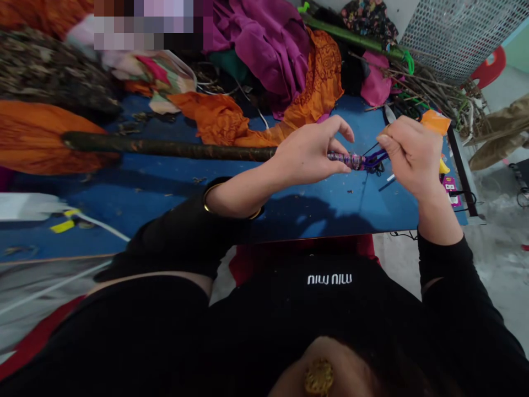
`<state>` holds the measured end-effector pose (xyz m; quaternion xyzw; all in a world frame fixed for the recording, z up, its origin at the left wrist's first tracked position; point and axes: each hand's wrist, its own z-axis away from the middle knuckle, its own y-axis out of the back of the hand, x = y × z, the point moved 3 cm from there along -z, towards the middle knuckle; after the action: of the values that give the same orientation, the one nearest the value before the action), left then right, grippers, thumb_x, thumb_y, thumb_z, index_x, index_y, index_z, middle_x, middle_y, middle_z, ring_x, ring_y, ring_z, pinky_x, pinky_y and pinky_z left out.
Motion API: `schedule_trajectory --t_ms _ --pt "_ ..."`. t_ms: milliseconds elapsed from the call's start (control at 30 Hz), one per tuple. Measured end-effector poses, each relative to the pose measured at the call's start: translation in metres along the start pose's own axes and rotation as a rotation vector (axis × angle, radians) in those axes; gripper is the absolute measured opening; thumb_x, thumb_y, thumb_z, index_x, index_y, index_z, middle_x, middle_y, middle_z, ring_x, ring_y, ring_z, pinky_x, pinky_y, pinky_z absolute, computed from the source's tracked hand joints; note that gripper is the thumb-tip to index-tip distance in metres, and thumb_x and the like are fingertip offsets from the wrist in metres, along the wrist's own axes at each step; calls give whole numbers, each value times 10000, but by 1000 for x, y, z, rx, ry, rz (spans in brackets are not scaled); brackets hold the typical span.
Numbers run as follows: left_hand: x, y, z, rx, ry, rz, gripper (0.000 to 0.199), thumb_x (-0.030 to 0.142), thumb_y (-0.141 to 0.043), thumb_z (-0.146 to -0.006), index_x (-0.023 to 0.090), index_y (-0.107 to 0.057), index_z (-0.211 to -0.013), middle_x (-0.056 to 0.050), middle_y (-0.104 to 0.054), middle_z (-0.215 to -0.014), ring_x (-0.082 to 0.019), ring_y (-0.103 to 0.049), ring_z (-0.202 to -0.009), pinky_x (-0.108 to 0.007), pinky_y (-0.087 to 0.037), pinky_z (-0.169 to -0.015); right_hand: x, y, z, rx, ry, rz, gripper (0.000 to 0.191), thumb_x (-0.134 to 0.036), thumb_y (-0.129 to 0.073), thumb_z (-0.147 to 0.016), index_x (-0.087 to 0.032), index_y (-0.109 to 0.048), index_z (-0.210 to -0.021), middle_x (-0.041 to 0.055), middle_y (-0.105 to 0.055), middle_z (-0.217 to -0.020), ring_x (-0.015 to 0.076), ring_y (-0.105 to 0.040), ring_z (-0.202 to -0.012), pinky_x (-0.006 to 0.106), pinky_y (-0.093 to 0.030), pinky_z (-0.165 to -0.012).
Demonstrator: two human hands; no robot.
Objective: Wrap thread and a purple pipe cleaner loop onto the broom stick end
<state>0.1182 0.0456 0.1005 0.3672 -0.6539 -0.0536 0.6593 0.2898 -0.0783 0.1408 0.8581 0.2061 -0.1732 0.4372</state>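
A long dark stick lies across the blue table, its right end wrapped in purple and dark cord. My left hand is around the stick near this wrapped end, with thumb and fingers curved and the index finger raised. Past the stick's tip, my right hand is closed in a pinch on a thin dark cord, which runs taut toward the wrapping. Purple-blue loops lie between the tip and my right hand; whether my right fingers also hold them is unclear.
The blue table carries orange cloth, magenta cloth and dark dried plant matter. Thin twigs and a green stalk lie at the back right. A white object with a cable is at the left.
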Motion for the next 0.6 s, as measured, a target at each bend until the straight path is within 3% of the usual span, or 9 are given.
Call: schedule_trajectory --t_ms 200,367,500,600 --pt "0 -3 -1 79 32 -38 503 235 -797 -727 235 -599 -1190 -11 -842 -985 -243 -785 -885 -367 -573 -846 -28 -12 14 -28 200 406 428 -465 -435 -1114 -223 -609 -807 7 -605 -723 127 -552 -652 285 -407 -647" --pt "-2 2 1 120 -26 -9 489 259 -791 -733 259 -611 -1187 8 -845 -979 -233 -796 -941 -328 -566 -826 -40 -26 38 1 370 500 416 -383 -438 -1125 -208 -575 -773 -7 -592 -700 105 -535 -635 265 -371 -602" --pt "1 6 1 98 28 11 512 270 -793 -727 271 -616 -1208 -11 -852 -999 -254 -800 -917 -383 -575 -866 -38 -41 59 78 394 531 446 -294 -413 -1123 -207 -560 -711 -17 -523 -621 102 -474 -576 263 -365 -564" --pt "3 9 1 96 35 63 525 280 -813 -706 257 -611 -1189 -24 -851 -973 -273 -801 -945 -405 -585 -889 -31 -52 72 100 315 428 425 -282 -429 -1111 -201 -592 -727 -19 -492 -612 110 -448 -562 273 -351 -545"
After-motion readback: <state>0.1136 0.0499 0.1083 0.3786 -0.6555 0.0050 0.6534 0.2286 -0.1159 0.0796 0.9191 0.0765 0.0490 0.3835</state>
